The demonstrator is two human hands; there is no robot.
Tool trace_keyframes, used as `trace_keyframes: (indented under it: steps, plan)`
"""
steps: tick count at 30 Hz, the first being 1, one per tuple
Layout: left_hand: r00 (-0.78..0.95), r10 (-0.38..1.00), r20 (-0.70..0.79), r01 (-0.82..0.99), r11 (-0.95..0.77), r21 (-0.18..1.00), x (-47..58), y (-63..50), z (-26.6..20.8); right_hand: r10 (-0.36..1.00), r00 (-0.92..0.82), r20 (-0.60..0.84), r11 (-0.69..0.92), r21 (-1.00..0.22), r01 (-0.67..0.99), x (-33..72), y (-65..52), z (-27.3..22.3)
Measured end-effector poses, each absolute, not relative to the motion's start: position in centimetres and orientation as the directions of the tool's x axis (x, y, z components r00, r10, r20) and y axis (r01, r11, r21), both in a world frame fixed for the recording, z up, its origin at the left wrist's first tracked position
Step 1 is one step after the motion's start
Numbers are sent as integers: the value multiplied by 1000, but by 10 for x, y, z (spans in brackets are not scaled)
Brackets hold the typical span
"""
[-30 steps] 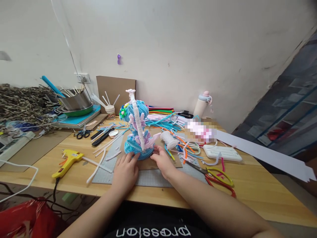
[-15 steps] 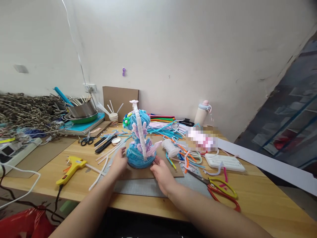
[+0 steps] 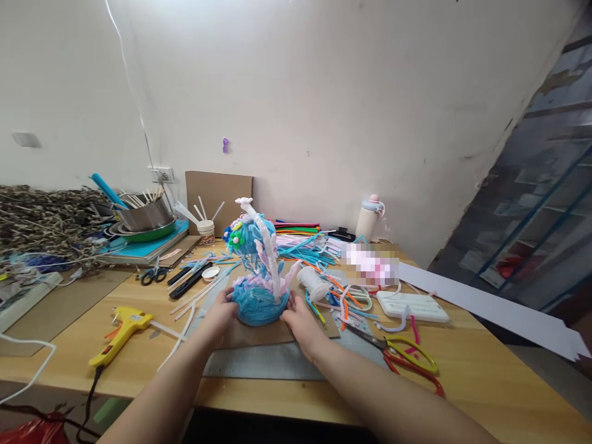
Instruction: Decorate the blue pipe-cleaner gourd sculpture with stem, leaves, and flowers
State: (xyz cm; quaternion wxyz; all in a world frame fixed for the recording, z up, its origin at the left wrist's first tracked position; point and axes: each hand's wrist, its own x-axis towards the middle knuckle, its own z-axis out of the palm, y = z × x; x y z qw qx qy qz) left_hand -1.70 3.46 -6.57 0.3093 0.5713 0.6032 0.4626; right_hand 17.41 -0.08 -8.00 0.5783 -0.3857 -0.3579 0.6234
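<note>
Between my hands is a pipe-cleaner ornament (image 3: 261, 305) with a round blue base, pink pieces on top and a curved white stem. A blue ball (image 3: 258, 237) with small green, blue and yellow flowers is at its upper part. My left hand (image 3: 223, 314) grips the base from the left, fingers partly hidden behind it. On the opposite side my right hand (image 3: 300, 322) holds the base with thumb and fingers. Under them lies a brown cardboard sheet (image 3: 277, 336) on a grey mat (image 3: 263, 364). A white spool (image 3: 313, 283) lies just right of the ornament.
A yellow glue gun (image 3: 121, 333) rests at left, with black-handled scissors (image 3: 154, 274) behind it. Large scissors (image 3: 411, 357) with red and yellow handles lie at right near a white case (image 3: 412, 306). Loose pipe cleaners (image 3: 308, 246) and a bottle (image 3: 369, 221) are at the back.
The ornament has turned between my hands, so its stem now shows a curve and its base appears tilted. The whole view has shifted slightly. Both hands stay on the base.
</note>
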Motion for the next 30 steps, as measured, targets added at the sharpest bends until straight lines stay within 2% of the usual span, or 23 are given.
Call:
trace_keyframes:
  steps: [4,7,9,11,13,16,19,24,30]
  plan:
    - [-222,972,-74,150,109,983,-11,18,-73,989,28,-145,-117,-890,-441,183,18,-88]
    - [-295,919,-263,-56,258,964,0,3,-76,985,50,-164,-125,-887,-445,186,29,-92]
    - [-272,910,-313,-137,285,949,6,-9,-73,984,65,-165,-118,-883,-453,188,33,-92]
    - [-258,922,-290,-207,241,948,9,-18,-67,982,87,-169,-110,-878,-465,188,31,-90]
    - [-312,926,-213,-207,152,966,6,-18,-58,978,111,-176,-102,-872,-478,186,23,-88]
    - [-411,903,-127,-70,108,992,-6,3,-46,973,121,-198,-113,-860,-498,179,4,-84]
    - [-389,909,-150,14,168,986,-17,37,-42,984,55,-171,-118,-846,-521,170,-16,-80]
    - [-266,939,-218,-14,222,975,-15,63,-51,998,-39,-49,-63,-832,-551,161,-26,-80]
    - [-247,946,-210,-70,199,978,-11,40,-57,996,1,-94,-79,-847,-525,169,-4,-94]
